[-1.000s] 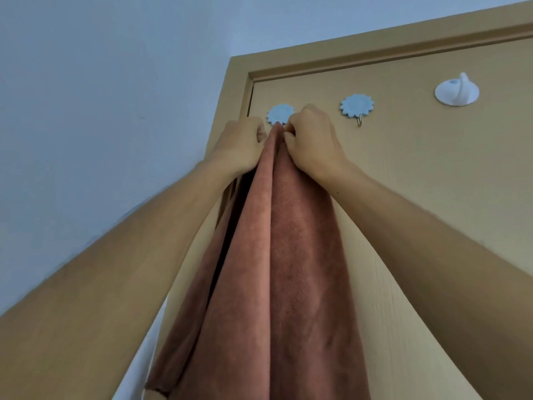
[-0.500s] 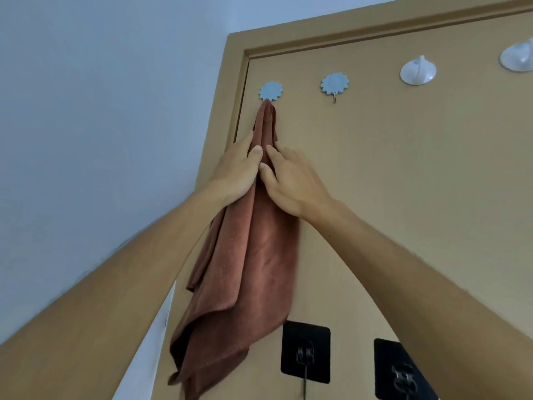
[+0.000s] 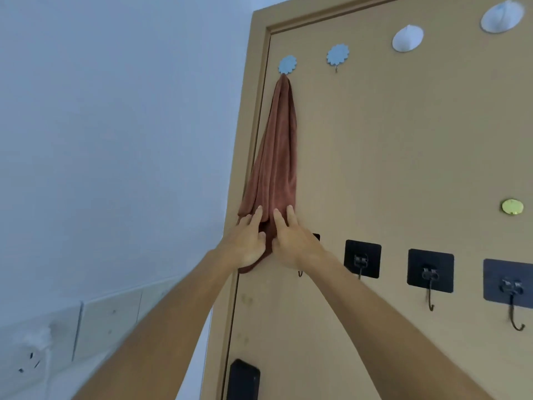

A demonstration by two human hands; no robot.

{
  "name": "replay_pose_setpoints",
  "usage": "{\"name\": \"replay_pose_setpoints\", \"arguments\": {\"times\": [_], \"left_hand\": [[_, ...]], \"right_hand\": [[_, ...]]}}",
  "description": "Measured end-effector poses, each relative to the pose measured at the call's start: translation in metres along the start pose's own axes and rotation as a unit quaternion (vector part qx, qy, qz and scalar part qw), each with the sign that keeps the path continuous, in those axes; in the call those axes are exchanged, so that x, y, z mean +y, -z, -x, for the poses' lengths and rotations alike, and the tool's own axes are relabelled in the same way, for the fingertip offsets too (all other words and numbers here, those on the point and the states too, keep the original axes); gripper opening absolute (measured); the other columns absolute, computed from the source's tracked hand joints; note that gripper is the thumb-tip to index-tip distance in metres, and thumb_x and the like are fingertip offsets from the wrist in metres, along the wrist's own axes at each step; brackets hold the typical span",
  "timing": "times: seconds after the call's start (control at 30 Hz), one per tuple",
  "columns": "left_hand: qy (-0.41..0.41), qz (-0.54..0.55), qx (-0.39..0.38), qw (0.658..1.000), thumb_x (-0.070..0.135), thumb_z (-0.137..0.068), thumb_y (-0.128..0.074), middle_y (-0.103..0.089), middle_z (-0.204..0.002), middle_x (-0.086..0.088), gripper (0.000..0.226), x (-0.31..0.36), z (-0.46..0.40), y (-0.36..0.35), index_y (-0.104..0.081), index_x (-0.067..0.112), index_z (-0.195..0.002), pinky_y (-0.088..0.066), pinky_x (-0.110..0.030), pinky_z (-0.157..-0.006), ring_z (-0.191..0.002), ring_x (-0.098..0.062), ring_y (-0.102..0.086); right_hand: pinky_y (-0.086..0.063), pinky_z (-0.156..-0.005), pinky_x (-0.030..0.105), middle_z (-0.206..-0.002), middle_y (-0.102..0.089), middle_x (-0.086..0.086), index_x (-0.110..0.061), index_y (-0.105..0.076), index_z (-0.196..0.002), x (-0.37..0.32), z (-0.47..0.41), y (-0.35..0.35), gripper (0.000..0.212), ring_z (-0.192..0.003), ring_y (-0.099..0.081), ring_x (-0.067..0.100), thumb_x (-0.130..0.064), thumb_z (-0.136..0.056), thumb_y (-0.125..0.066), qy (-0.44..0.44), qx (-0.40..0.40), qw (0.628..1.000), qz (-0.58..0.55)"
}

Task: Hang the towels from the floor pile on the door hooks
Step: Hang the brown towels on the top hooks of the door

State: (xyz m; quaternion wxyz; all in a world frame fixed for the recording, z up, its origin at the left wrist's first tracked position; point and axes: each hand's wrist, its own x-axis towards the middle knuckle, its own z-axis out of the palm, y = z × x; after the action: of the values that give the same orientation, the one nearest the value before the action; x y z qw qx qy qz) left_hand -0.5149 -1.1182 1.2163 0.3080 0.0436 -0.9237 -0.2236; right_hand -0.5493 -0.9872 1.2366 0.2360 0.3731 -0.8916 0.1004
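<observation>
Brown towel [image 3: 278, 157] hangs from leftmost flower hook [image 3: 287, 64]. Left hand [image 3: 248, 246], right hand [image 3: 291, 246] press flat, fingers straight, smoothing its lower end. Next, likely: release, fetch another towel.

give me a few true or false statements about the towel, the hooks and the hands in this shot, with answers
1. The brown towel hangs from the leftmost blue flower hook. True.
2. The second blue flower hook also holds a towel. False: nothing hangs on it.
3. Both hands lie on the towel's lower end with their fingers straight. True: the left hand and the right hand press it against the door.
4. The black square hooks sit above the flower hooks. False: they form a lower row.
5. The towel is white. False: it is reddish brown.
</observation>
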Motion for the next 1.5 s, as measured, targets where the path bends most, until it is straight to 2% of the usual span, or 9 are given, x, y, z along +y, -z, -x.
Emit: {"name": "replay_pose_setpoints", "arguments": {"times": [0.2, 0.47, 0.63, 0.8, 0.97, 1.1, 1.23, 1.33, 1.5], "left_hand": [[0.003, -0.177, -0.028, 0.984, 0.027, -0.099, -0.036, -0.002, -0.161, -0.004, 0.065, 0.017, 0.072, -0.030, 0.001, 0.020, -0.153, -0.024, -0.043, -0.111, -0.146, -0.025, -0.009], [-0.106, -0.227, -0.094, 0.964, 0.042, -0.101, -0.028, 0.009, -0.161, -0.004, 0.065, 0.062, 0.178, -0.105, 0.007, 0.023, -0.153, -0.004, -0.054, -0.117, -0.147, -0.028, 0.008], [-0.183, -0.217, -0.190, 0.940, 0.044, -0.099, -0.028, 0.004, -0.161, -0.005, 0.066, 0.113, 0.298, -0.195, 0.002, 0.022, -0.153, -0.007, -0.055, -0.115, -0.147, -0.027, 0.005], [-0.291, -0.151, -0.323, 0.888, 0.045, -0.098, -0.031, 0.002, -0.161, -0.006, 0.067, 0.196, 0.457, -0.277, -0.003, 0.021, -0.153, -0.006, -0.056, -0.115, -0.148, -0.027, 0.003], [-0.415, -0.085, -0.423, 0.801, 0.047, -0.100, -0.026, 0.006, -0.161, -0.005, 0.065, 0.297, 0.617, -0.318, -0.002, 0.020, -0.154, -0.001, -0.054, -0.117, -0.148, -0.026, 0.006], [-0.520, -0.078, -0.442, 0.727, 0.046, -0.101, -0.023, 0.006, -0.161, -0.006, 0.063, 0.385, 0.724, -0.336, -0.003, 0.018, -0.153, -0.001, -0.053, -0.118, -0.148, -0.026, 0.006], [-0.569, -0.067, -0.458, 0.679, 0.046, -0.097, -0.010, 0.004, -0.161, -0.007, 0.064, 0.468, 0.812, -0.354, -0.005, 0.016, -0.153, -0.003, -0.053, -0.118, -0.148, -0.027, 0.005], [-0.578, -0.073, -0.482, 0.655, 0.041, -0.101, -0.020, 0.005, -0.161, -0.006, 0.060, 0.512, 0.864, -0.372, -0.005, 0.015, -0.153, 0.000, -0.052, -0.118, -0.148, -0.027, 0.007], [-0.593, -0.084, -0.504, 0.622, 0.039, -0.101, -0.026, 0.002, -0.161, -0.007, 0.061, 0.548, 0.915, -0.415, -0.009, 0.013, -0.152, -0.004, -0.053, -0.118, -0.148, -0.027, 0.004]], "right_hand": [[-0.016, -0.115, 0.044, -0.158, 0.001, 0.013, -0.018, -0.009, -0.150, 0.007, 0.071, -0.012, 0.060, -0.145, -0.006, 0.030, -0.029, -0.097, -0.035, -0.014, 0.005, 0.998, 0.058], [-0.011, -0.114, 0.049, -0.158, -0.006, 0.010, -0.020, -0.018, -0.148, 0.059, 0.245, -0.059, 0.058, -0.145, -0.005, 0.030, -0.048, -0.099, -0.027, -0.123, -0.004, 0.985, 0.117], [-0.014, -0.111, 0.051, -0.156, -0.016, 0.011, -0.019, -0.029, -0.145, 0.076, 0.432, -0.094, 0.063, -0.143, -0.015, 0.031, -0.055, -0.095, -0.020, -0.257, -0.097, 0.956, 0.106], [-0.041, -0.097, 0.056, -0.138, -0.049, 0.017, -0.015, -0.057, -0.125, 0.075, 0.653, -0.107, 0.065, -0.125, -0.049, 0.036, -0.053, -0.086, -0.023, -0.434, -0.165, 0.880, 0.104], [-0.052, -0.083, 0.052, -0.123, -0.062, 0.014, -0.019, -0.067, -0.113, 0.048, 0.854, -0.086, 0.058, -0.111, -0.062, 0.032, -0.053, -0.085, -0.030, -0.557, -0.223, 0.790, 0.126], [-0.053, -0.081, 0.050, -0.120, -0.064, 0.013, -0.018, -0.068, -0.108, 0.029, 0.987, -0.042, 0.054, -0.107, -0.063, 0.033, -0.051, -0.082, -0.033, -0.638, -0.220, 0.725, 0.137], [-0.052, -0.081, 0.053, -0.118, -0.065, 0.014, -0.017, -0.068, -0.108, 0.019, 1.109, 0.004, 0.054, -0.106, -0.064, 0.034, -0.049, -0.078, -0.037, -0.711, -0.200, 0.657, 0.150], [-0.052, -0.079, 0.056, -0.116, -0.066, 0.018, -0.014, -0.070, -0.108, 0.016, 1.187, 0.024, 0.057, -0.105, -0.064, 0.037, -0.049, -0.079, -0.035, -0.755, -0.200, 0.608, 0.141], [-0.053, -0.078, 0.055, -0.114, -0.066, 0.020, -0.013, -0.071, -0.108, 0.022, 1.263, 0.017, 0.059, -0.102, -0.065, 0.036, -0.048, -0.079, -0.034, -0.777, -0.211, 0.580, 0.125]]}}
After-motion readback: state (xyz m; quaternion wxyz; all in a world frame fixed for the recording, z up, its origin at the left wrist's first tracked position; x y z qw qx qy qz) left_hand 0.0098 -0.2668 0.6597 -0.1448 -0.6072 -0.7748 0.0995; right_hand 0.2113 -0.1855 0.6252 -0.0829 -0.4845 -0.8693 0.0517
